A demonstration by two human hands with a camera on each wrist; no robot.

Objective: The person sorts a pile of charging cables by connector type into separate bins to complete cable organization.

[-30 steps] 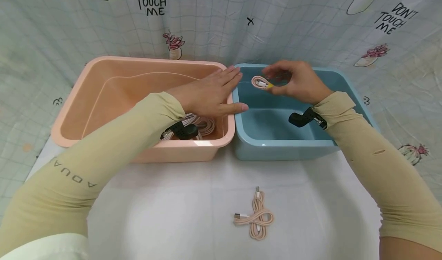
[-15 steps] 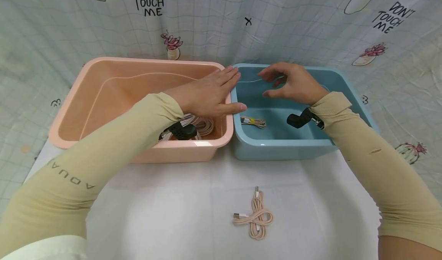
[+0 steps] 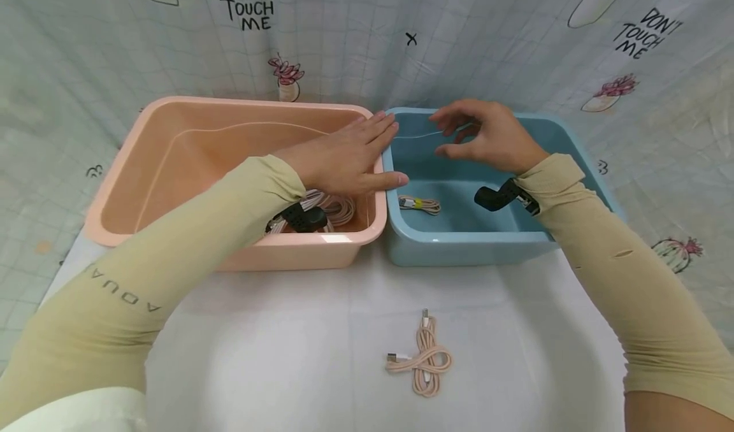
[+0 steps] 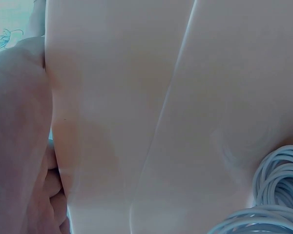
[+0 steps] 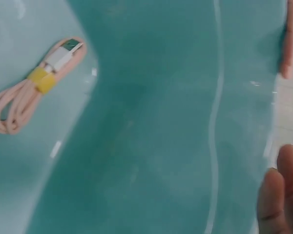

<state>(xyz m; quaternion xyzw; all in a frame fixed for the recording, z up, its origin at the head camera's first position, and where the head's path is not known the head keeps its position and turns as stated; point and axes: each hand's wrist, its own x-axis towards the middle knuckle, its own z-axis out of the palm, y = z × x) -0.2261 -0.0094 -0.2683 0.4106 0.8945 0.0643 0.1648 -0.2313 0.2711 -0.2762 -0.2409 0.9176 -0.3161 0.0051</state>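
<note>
My left hand [image 3: 350,158] lies flat with straight fingers across the touching rims of the pink bin [image 3: 241,241] and the blue bin [image 3: 476,237]. Over the blue bin hovers my right hand [image 3: 487,136], its fingers loosely bent and apart, with nothing between them. Below it, on the blue bin's floor, rests a coiled pink USB cable [image 3: 420,205]. A yellow band round that bundle and its white plug show in the right wrist view. Coiled cables [image 3: 338,212] lie in the pink bin, partly hidden by my left wrist.
Two crossed pink cable bundles [image 3: 425,359] lie on the white tabletop [image 3: 275,343] in front of the bins. A patterned curtain [image 3: 344,43] hangs close behind both bins.
A second ago my right hand held the yellow-banded cable above the blue bin. It let go, and the cable dropped to the bin's floor. My left hand stayed in place.
</note>
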